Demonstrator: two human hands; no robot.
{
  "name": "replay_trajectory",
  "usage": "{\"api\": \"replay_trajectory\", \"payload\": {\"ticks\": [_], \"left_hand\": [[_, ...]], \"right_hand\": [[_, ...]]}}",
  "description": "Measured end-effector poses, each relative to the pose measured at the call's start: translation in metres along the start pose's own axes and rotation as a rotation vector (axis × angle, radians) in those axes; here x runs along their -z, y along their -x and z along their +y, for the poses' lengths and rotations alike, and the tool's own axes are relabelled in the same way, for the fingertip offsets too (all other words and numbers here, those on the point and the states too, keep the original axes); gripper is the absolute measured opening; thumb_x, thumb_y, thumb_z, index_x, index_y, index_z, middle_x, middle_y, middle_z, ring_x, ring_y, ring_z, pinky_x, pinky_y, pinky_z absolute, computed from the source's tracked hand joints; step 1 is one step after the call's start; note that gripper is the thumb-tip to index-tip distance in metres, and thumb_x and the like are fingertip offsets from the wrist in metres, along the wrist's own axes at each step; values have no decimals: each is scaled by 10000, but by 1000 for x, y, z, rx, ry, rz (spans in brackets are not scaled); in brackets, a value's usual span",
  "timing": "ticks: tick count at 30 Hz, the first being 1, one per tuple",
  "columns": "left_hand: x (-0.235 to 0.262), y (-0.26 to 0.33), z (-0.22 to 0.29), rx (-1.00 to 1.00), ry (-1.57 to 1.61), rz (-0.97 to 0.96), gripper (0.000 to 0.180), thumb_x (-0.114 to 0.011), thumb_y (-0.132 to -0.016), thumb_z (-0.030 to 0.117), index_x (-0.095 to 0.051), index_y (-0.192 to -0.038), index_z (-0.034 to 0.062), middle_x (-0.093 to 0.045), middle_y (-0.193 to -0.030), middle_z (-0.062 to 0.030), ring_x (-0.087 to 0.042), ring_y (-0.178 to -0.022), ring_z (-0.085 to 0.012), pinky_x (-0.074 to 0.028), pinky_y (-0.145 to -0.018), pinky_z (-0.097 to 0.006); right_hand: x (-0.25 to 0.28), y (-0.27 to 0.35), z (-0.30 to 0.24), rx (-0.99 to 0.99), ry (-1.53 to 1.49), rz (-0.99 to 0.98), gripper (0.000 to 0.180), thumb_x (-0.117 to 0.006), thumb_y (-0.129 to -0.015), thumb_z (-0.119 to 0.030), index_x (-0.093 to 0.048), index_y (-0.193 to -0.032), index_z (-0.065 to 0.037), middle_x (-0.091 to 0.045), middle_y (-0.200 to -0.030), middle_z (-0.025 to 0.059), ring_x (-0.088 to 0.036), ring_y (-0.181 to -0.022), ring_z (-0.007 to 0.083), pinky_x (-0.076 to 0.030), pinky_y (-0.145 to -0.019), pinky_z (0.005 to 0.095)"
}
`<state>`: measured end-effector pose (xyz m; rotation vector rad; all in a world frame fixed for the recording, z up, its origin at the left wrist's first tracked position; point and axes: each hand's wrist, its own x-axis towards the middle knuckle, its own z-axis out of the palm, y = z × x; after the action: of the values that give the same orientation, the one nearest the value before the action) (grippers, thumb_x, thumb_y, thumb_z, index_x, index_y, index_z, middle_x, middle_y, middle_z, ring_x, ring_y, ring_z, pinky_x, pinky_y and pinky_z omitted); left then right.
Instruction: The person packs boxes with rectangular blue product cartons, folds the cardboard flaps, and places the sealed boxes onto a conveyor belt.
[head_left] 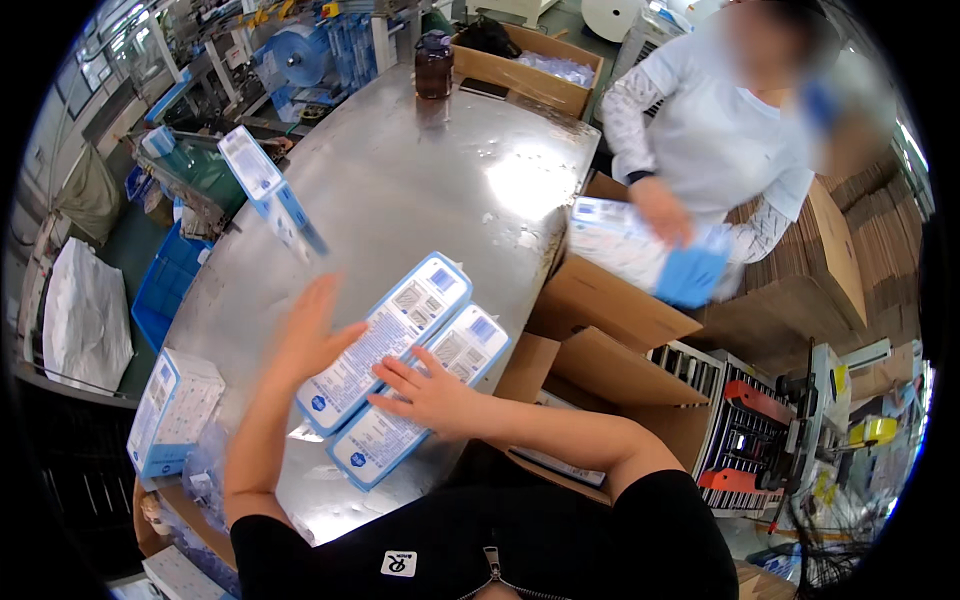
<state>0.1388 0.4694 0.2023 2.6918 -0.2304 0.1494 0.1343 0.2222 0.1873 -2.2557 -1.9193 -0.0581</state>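
blue and white cartons paired on the steel, box beside them part filled

two long printed cartons, the farther one [390, 335] and the nearer one [380, 445], lie side by side on the metal table [430, 165], so lining them up looks nearly done. the right hand [440, 395] is spread on the nearer carton, fingers reaching toward the seam, gripping nothing. the left hand [315, 335], blurred, is wide at the farther carton's edge; whether its thumb touches, i cannot tell. both cartons remain outside the cardboard box [640, 390], where a similar white pack [565, 465] seems to lie. still apart are a carton at the table's far left edge [265, 185] and another at the lower left [175, 415]. a co-worker's hand [665, 210] rests on other packs [610, 225].
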Motion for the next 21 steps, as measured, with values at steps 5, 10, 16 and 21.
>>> {"api": "replay_trajectory", "payload": {"ticks": [5, 10, 16, 21], "left_hand": [[-49, -53, 84, 131, -215, -298, 878, -720, -630, 297, -296, -1382, 139, -432, -1215, -237, -455, -1078, -401, -380, -907, -449], [-53, -50, -6, -72, 124, -7, 906, -735, -601, 229, -278, -1380, 157, -454, -1138, -206, -482, -971, -345, -414, -796, -432], [-59, -63, 135, -877, 226, 410, 911, -721, -657, 176, -197, -1401, 131, -369, -1255, -257, -436, -1066, -411, -370, -876, -468], [-121, -54, 213, -855, 677, -459, 960, -724, -665, 250, -141, -1411, 88, -318, -1341, -251, -373, -1212, -417, -309, -985, -499]], "right_hand": [[-19, 62, -17, 60, 77, 249, 587, -533, -792, -124, -362, -1339, -254, -519, -1095, 103, -497, -1053, 233, -341, -907, 468], [101, 179, -22, -376, -110, 572, 886, -779, -523, -176, -401, -1323, -144, -484, -1124, 151, -471, -1061, 287, -364, -855, 428], [97, 459, -91, -857, -1463, 1616, 785, -659, -699, -326, -330, -1321, 22, -513, -1216, 201, -531, -1095, 344, -447, -932, 425], [-48, 517, -124, -839, -1027, 2341, 462, -418, -895, -299, -460, -1249, -5, -546, -1189, 147, -544, -1065, 297, -438, -924, 428]]}}
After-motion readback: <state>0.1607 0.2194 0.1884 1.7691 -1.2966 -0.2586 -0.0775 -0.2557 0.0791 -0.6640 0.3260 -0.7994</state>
